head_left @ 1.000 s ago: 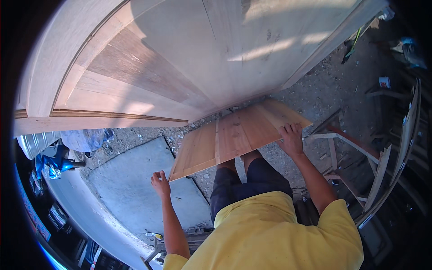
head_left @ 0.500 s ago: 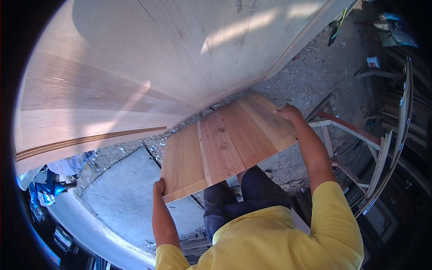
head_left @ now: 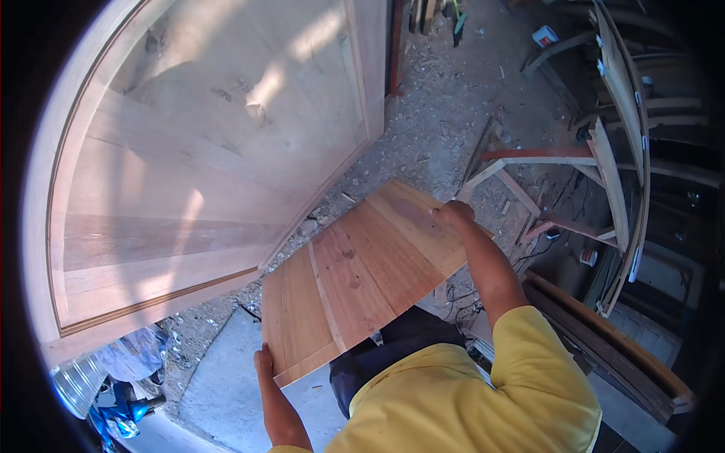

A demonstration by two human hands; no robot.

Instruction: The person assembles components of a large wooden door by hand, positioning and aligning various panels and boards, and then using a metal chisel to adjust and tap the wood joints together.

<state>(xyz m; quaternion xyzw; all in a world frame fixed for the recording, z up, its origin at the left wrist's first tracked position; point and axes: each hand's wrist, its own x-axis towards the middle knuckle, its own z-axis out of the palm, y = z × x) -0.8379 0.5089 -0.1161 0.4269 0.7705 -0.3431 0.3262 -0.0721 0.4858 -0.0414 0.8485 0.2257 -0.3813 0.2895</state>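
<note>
1. Head view, held item: I see a wooden panel (head_left: pixel 362 275), made of joined boards in brown and reddish tones, in front of the person's dark shorts (head_left: pixel 415 331). It slants across the body, its right end farther forward than its left. I cannot tell whether its far edge touches the ground (head_left: pixel 434 136).
2. Left hand (head_left: pixel 263 360): It grips the panel's left edge near the corner closest to the body. Most of its fingers are hidden.
3. Right hand (head_left: pixel 455 214): It clasps the panel at the right end, thumb on the upper face. The placing of the other fingers cannot be made out.
4. Left side: A large, pale framed panel (head_left: pixel 219 181) stands just beyond the held one. A grey slab (head_left: pixel 223 370) lies below it, near a blue object (head_left: pixel 124 408) of unclear kind.
5. Right side: A wooden frame (head_left: pixel 555 160) with a red-edged rail stands near the right hand. Curved strips (head_left: pixel 640 143) rise beside it; long boards (head_left: pixel 604 340) lie nearer the yellow shirt (head_left: pixel 468 392).
6. Upper right: A white container (head_left: pixel 544 35) rests well apart from both hands.
</note>
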